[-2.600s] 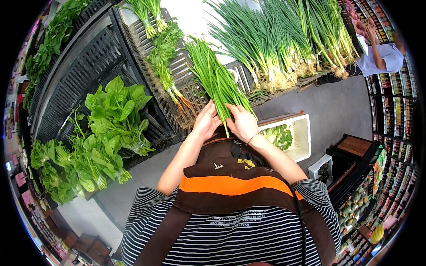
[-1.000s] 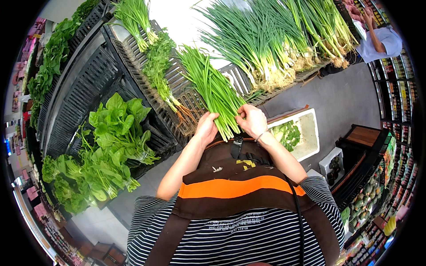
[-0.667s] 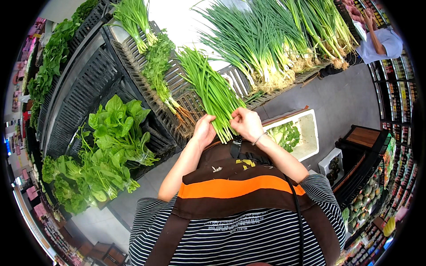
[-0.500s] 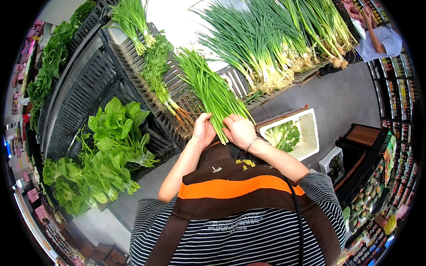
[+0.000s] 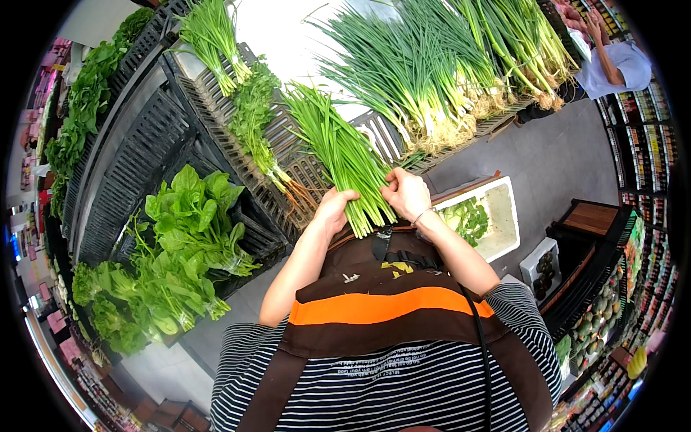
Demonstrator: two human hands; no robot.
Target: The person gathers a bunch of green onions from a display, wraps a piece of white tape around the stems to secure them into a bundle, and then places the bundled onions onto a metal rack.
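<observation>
A bundle of long flat garlic chives [image 5: 345,155] lies on the slatted dark rack [image 5: 284,137] in front of me, its cut ends pointing at my apron and fanned out a little. My left hand [image 5: 332,211] holds the left side near those ends, thumb across the stalks. At the bundle's right edge, my right hand [image 5: 409,195] has its fingers bent in and pinched on the chives. Left of the bundle rests a bunch of leafy herbs [image 5: 253,115] with reddish roots. Several spring onions [image 5: 439,86] with white bases and stringy roots lie to the right.
Leafy greens [image 5: 191,223] fill the lower left by black crates [image 5: 144,151]. A white foam box [image 5: 509,216] with green leaves stands at the right, near a smaller white tray [image 5: 540,266]. Another person [image 5: 615,68] is at the far upper right.
My right hand has shifted right, to the bundle's edge. The chives' lower ends have spread and swung right, and my left thumb now lies over them.
</observation>
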